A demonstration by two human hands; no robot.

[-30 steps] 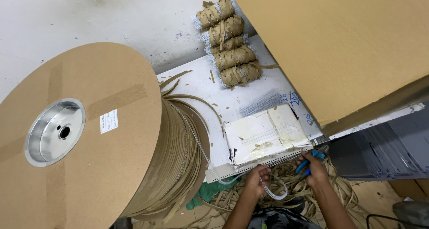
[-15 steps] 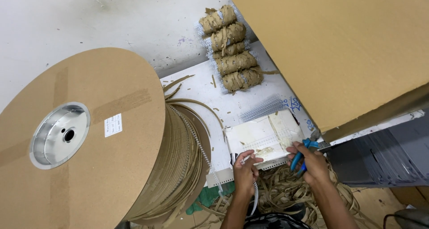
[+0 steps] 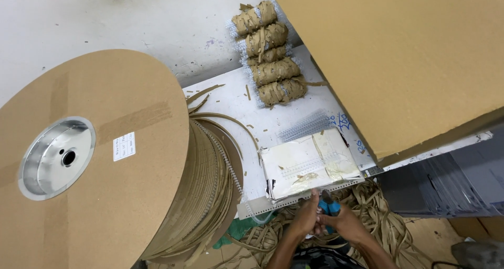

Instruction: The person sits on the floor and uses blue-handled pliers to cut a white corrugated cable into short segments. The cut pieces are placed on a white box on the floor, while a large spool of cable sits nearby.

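Since half a second ago the two hands have drawn together at the board's near edge. Head view: the left hand (image 3: 306,220) and right hand (image 3: 344,223) touch, fingers curled tight around the blue-handled cutters (image 3: 329,208), just below the perforated strip (image 3: 294,198) along the white board (image 3: 273,119). The big cardboard reel (image 3: 94,159) crowds the left, a cardboard sheet (image 3: 388,59) the right; brown paper tape (image 3: 378,216) tangles beneath the hands
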